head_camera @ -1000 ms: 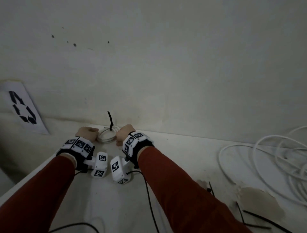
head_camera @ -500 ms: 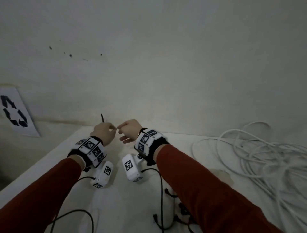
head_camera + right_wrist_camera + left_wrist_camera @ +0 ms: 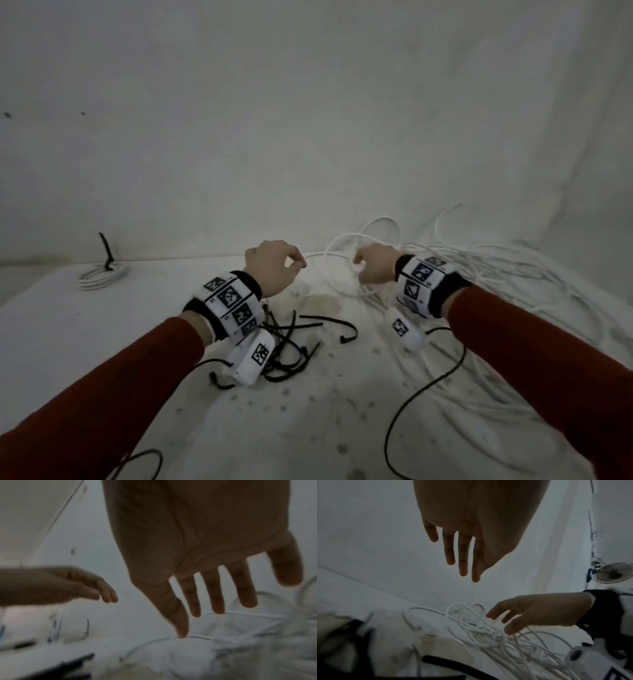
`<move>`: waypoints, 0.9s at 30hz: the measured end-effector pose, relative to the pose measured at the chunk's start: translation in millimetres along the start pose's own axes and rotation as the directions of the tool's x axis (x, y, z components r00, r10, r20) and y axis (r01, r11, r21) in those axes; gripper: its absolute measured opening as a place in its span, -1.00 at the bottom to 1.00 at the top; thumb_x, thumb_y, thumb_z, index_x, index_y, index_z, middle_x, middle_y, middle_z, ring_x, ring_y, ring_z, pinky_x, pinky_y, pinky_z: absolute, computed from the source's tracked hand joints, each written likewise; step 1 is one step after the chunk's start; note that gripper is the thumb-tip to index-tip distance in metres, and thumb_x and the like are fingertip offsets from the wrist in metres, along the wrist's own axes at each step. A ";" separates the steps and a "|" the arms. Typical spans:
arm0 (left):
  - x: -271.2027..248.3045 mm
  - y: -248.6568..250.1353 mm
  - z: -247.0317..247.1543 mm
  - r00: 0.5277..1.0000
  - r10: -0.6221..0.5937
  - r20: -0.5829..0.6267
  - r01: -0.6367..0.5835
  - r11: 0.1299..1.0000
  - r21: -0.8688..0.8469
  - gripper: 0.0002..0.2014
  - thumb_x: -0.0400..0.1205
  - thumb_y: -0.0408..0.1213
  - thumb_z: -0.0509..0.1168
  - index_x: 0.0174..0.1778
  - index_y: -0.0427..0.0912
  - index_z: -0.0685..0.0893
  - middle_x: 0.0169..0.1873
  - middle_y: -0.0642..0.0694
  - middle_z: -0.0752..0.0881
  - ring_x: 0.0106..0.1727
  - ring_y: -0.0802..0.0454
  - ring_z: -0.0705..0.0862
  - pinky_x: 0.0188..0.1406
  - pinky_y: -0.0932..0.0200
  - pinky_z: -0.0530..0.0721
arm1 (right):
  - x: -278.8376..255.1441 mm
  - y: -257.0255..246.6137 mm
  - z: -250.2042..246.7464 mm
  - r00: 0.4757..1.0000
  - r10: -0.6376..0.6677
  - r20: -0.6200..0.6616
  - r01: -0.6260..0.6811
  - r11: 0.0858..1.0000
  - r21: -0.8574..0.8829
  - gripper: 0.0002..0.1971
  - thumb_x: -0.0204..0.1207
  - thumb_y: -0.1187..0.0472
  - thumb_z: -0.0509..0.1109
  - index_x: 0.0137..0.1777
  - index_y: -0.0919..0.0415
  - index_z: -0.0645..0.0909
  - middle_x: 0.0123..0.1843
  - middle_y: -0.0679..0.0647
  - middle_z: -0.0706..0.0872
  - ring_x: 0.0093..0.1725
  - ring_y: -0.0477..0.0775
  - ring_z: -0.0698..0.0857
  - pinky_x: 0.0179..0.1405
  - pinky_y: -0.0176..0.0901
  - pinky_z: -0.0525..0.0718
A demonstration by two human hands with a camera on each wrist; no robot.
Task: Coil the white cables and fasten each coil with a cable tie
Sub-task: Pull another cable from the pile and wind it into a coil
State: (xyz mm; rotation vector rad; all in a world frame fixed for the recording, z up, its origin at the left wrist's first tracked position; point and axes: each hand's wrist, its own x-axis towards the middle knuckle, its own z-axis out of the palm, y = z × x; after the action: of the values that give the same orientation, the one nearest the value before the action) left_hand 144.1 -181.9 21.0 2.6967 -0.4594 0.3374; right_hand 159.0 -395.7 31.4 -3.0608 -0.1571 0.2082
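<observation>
A finished coil of white cable (image 3: pixel 102 274) lies at the far left of the table, bound by a black cable tie whose tail stands upright. Loose white cables (image 3: pixel 486 274) sprawl in a tangle at the right. My left hand (image 3: pixel 274 270) hovers over the table near the tangle's left edge, fingers straight and holding nothing (image 3: pixel 462 561). My right hand (image 3: pixel 371 270) is over the tangle (image 3: pixel 488 632) with fingers spread. Its thumb tip (image 3: pixel 181 634) touches one white strand. Several spare black cable ties (image 3: pixel 294 339) lie under my left wrist.
The table (image 3: pixel 308 428) is white, stained and speckled, and ends at a pale wall. A patch of peeled surface (image 3: pixel 322 303) sits between the ties and the tangle. Thin black wires (image 3: pixel 424 383) from the wrist cameras trail across the front.
Both hands have left the tied coil and moved right to the loose cable tangle. The view has swung right, so the coil now sits far left. Both hands have opened.
</observation>
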 end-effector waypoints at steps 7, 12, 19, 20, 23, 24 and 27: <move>15.6 55.3 44.0 0.971 0.113 0.212 -0.110 0.994 -0.030 -0.68 0.67 -0.15 0.23 0.35 -0.05 0.56 0.42 -0.08 0.50 0.46 -0.09 0.39 0.41 -0.07 0.40 | -19.1 51.9 36.9 0.997 -0.022 0.077 0.036 0.981 -0.190 -0.63 0.64 -0.08 0.22 0.39 -0.01 0.50 0.44 0.11 0.49 0.49 0.21 0.36 0.49 0.25 0.20; 17.7 75.7 55.9 0.964 0.116 0.240 -0.126 0.992 0.025 -0.46 0.64 0.00 0.24 0.52 -0.09 0.36 0.44 -0.03 0.49 0.48 -0.07 0.40 0.44 -0.07 0.36 | -30.1 44.6 16.6 0.970 -0.154 -0.188 0.174 0.980 0.094 -0.84 0.61 0.08 0.32 0.05 0.08 0.68 0.09 0.02 0.71 0.21 0.09 0.62 0.29 0.01 0.43; 13.2 93.7 -2.4 0.949 0.262 -0.174 -0.305 0.903 -0.303 -0.76 0.77 -0.21 0.01 -0.17 -0.17 0.47 -0.36 -0.07 0.54 -0.29 -0.09 0.50 -0.35 0.21 0.33 | -63.6 34.8 -48.8 0.752 -0.185 -0.632 0.471 0.822 0.320 -0.89 0.63 0.11 0.32 -0.14 0.03 0.58 -0.20 0.05 0.73 -0.16 0.05 0.65 -0.04 -0.14 0.56; 13.5 93.4 -14.7 0.934 0.269 -0.234 -0.334 0.890 -0.310 -0.74 0.77 -0.20 0.02 -0.20 -0.14 0.46 -0.38 -0.08 0.53 -0.33 -0.04 0.47 -0.37 0.23 0.32 | -66.2 34.2 -56.2 0.733 -0.167 -0.660 0.492 0.799 0.345 -0.89 0.63 0.10 0.33 -0.12 0.07 0.58 -0.24 0.07 0.70 -0.21 0.06 0.63 -0.14 -0.22 0.53; 13.6 90.1 -47.8 0.891 0.261 -0.372 -0.405 0.828 -0.388 -0.70 0.78 -0.19 0.01 -0.30 -0.03 0.42 -0.46 0.03 0.44 -0.44 0.14 0.39 -0.36 0.26 0.35 | -70.9 34.6 -69.3 0.732 -0.074 -0.678 0.537 0.675 0.506 -0.92 0.59 0.13 0.38 0.01 0.07 0.55 -0.21 -0.01 0.67 -0.21 0.06 0.67 -0.09 -0.13 0.64; 12.7 90.2 -58.0 0.879 0.249 -0.407 -0.424 0.800 -0.425 -0.69 0.78 -0.19 0.01 -0.31 -0.01 0.41 -0.49 0.06 0.43 -0.47 0.17 0.37 -0.36 0.24 0.36 | -72.8 34.0 -69.7 0.749 -0.056 -0.660 0.544 0.620 0.565 -0.84 0.57 0.14 0.42 0.09 0.05 0.53 -0.15 -0.03 0.67 -0.17 0.03 0.68 -0.03 -0.09 0.66; 9.2 93.2 -82.5 0.870 0.182 -0.458 -0.460 0.633 -0.623 -0.67 0.79 -0.22 -0.01 -0.31 -0.08 0.42 -0.59 0.15 0.40 -0.52 0.17 0.35 -0.39 0.20 0.36 | -75.8 29.5 -62.9 0.822 -0.089 -0.562 0.527 0.492 0.693 -0.42 0.43 0.16 0.57 0.38 0.04 0.39 0.15 0.01 0.67 0.12 -0.03 0.68 0.16 -0.16 0.64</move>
State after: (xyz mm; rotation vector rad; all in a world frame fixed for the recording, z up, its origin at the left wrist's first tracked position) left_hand 105.2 -232.2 128.3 1.7164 -0.7844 0.5905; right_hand 95.9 -436.9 101.3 -1.9612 -0.4486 -0.3805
